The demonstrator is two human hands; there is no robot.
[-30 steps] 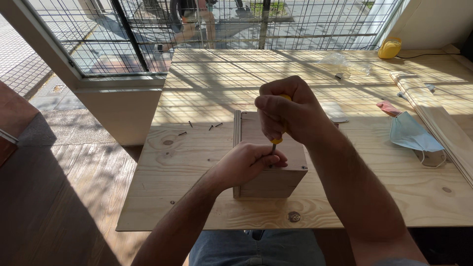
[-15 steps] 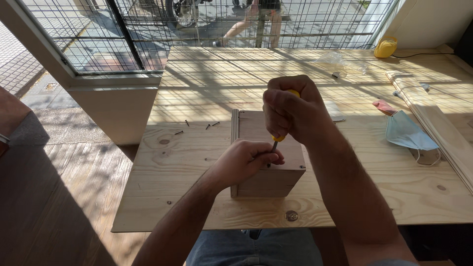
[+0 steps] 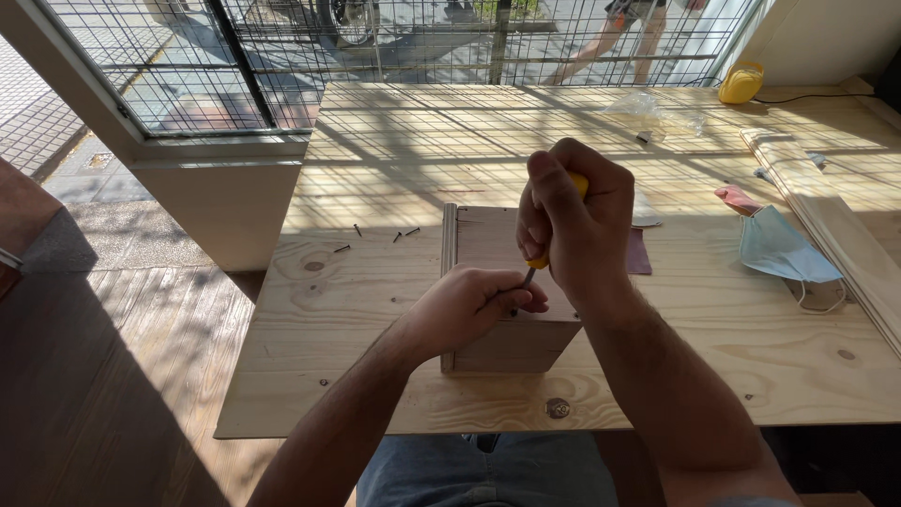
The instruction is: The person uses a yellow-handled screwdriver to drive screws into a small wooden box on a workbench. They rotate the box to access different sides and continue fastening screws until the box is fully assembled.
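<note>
On the pale plywood tabletop [image 3: 375, 310], seen from the head camera, a small wooden box [image 3: 497, 282] sits near the front edge, just ahead of the person's lap. The right hand [image 3: 568, 225] is wrapped in a fist around the yellow handle of a screwdriver [image 3: 554, 230], fingers pressed tight together, with the thin dark shaft pointing down at the box's top face. The left hand [image 3: 474, 305] rests on the box just beside the shaft, its fingers curled and pinched close at the tip; whether they hold a screw there cannot be told. A few loose screws [image 3: 375, 237] lie scattered on the tabletop to the left of the box, well apart from both hands. To the right lie a light blue face mask [image 3: 779, 249], a long wooden plank [image 3: 835, 225] and, at the far corner, a yellow tape measure [image 3: 741, 84]. A clear plastic bag [image 3: 652, 113] lies farther back. Beyond the tabletop a wire-grid window [image 3: 375, 38] shows a sunlit pavement.
</note>
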